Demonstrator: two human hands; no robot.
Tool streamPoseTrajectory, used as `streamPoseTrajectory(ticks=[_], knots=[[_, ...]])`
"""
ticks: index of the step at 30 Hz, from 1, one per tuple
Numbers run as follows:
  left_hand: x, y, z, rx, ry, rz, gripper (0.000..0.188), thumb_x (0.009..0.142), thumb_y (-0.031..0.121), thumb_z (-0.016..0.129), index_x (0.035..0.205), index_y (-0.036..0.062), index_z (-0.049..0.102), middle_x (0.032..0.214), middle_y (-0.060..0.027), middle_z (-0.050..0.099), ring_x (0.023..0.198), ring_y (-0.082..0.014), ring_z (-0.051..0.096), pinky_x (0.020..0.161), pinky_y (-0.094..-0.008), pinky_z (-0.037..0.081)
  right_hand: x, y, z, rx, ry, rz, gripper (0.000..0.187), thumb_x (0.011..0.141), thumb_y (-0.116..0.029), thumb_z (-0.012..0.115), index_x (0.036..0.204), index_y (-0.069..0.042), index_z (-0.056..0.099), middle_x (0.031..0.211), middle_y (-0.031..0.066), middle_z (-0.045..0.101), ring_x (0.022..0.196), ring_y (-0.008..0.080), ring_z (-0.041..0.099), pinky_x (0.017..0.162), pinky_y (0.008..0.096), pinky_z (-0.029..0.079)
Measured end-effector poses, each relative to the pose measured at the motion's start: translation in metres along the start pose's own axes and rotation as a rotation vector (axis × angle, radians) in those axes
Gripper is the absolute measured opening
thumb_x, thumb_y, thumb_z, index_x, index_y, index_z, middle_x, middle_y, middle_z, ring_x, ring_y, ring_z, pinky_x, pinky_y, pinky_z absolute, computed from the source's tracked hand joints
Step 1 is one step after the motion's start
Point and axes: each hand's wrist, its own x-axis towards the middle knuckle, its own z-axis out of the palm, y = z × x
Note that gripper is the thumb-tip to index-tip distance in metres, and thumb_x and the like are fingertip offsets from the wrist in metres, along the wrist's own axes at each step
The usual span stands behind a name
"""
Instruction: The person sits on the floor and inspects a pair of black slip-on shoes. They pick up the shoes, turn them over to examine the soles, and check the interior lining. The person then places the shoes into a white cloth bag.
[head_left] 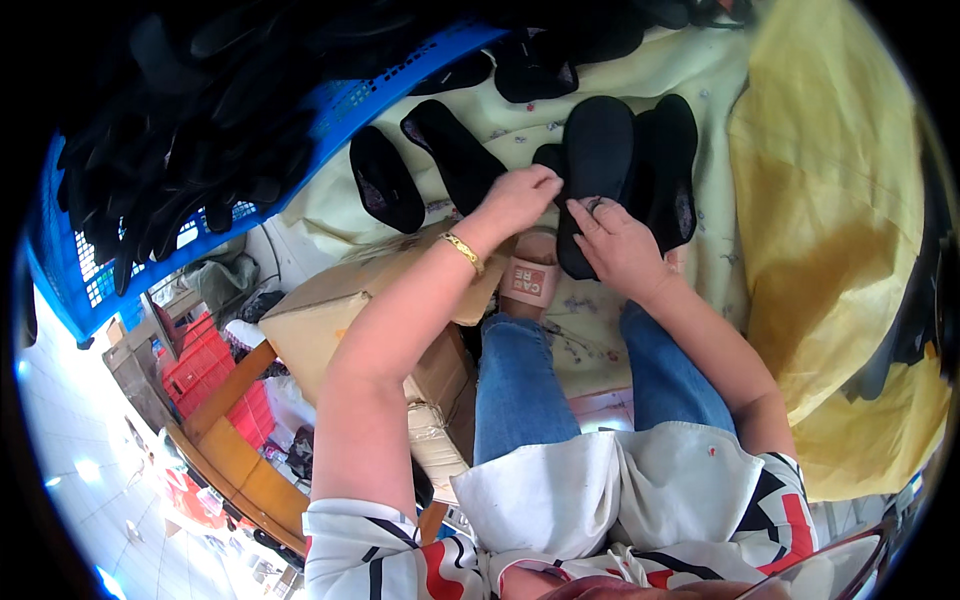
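A black slipper (600, 140), its smooth flat sole facing up, is held over a cream flowered cloth (585, 345). The fingers of my right hand (625, 245) are bent over its lower left edge, thumb out of sight. My left hand (525, 195) is closed in a pinch just left of the slipper, at the edge of another dark piece (548, 155); whatever is between the fingertips is too small to tell. More black slippers lie around: one (385, 180) and another (450, 150) to the left, and one (675, 165) close on the right.
A blue plastic crate (400, 68) heaped with black slippers stands at upper left. Below it are a cardboard box (330, 305) and a red basket (225, 375). Yellow sheeting (830, 200) hangs along the right. My foot in a pink slide (530, 280) rests on the cloth.
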Motion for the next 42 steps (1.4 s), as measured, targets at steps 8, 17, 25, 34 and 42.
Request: streamPoseTrajectory(ticks=[8, 17, 25, 34, 42], knots=[[-0.008, -0.06, -0.056, 1.2, 0.154, -0.116, 0.026, 0.084, 0.015, 0.06, 0.109, 0.0126, 0.067, 0.132, -0.0122, 0.053, 0.127, -0.0299, 0.046, 0.109, -0.047, 0.035, -0.005, -0.001, 0.015, -0.06, -0.077, -0.036, 0.046, 0.084, -0.014, 0.062, 0.128, 0.0, 0.055, 0.112, 0.0127, 0.059, 0.109, 0.0291, 0.057, 0.087, 0.0346, 0.052], [-0.02, -0.021, -0.094, -0.523, 0.157, -0.036, 0.03, 0.092, 0.023, 0.06, 0.114, 0.0022, 0.06, 0.109, -0.011, 0.065, 0.1, -0.0217, 0.062, 0.088, -0.0371, 0.049, -0.007, 0.003, 0.015, -0.047, -0.084, -0.024, 0.047, 0.083, -0.012, 0.059, 0.128, 0.001, 0.055, 0.109, 0.0114, 0.059, 0.11, 0.0278, 0.057, 0.089, 0.0318, 0.051], [-0.029, -0.031, -0.086, -1.608, -0.005, 0.115, 0.036, 0.098, 0.017, 0.042, 0.124, -0.003, 0.056, 0.124, -0.0172, 0.061, 0.113, -0.0288, 0.06, 0.102, -0.0403, 0.046, -0.008, 0.003, 0.012, -0.041, -0.056, -0.045, 0.047, 0.082, -0.01, 0.056, 0.127, 0.001, 0.055, 0.104, 0.0099, 0.057, 0.109, 0.0267, 0.056, 0.088, 0.0315, 0.051], [-0.028, -0.03, -0.07, -1.593, 0.098, -0.072, 0.038, 0.097, 0.023, 0.041, 0.117, -0.0023, 0.06, 0.109, -0.0157, 0.066, 0.096, -0.0264, 0.066, 0.086, -0.0361, 0.055, -0.012, 0.007, 0.017, -0.056, -0.076, -0.022, 0.049, 0.083, -0.012, 0.057, 0.13, -0.001, 0.052, 0.104, 0.0093, 0.057, 0.11, 0.0267, 0.056, 0.091, 0.0324, 0.05], [-0.043, 0.013, -0.07, -1.646, 0.059, -0.029, 0.04, 0.095, 0.029, 0.043, 0.114, -0.0015, 0.062, 0.106, -0.0142, 0.068, 0.092, -0.0249, 0.067, 0.082, -0.0346, 0.056, -0.013, 0.007, 0.02, -0.05, -0.083, -0.013, 0.049, 0.084, -0.012, 0.056, 0.131, -0.001, 0.052, 0.105, 0.01, 0.057, 0.11, 0.0275, 0.056, 0.092, 0.0329, 0.05]])
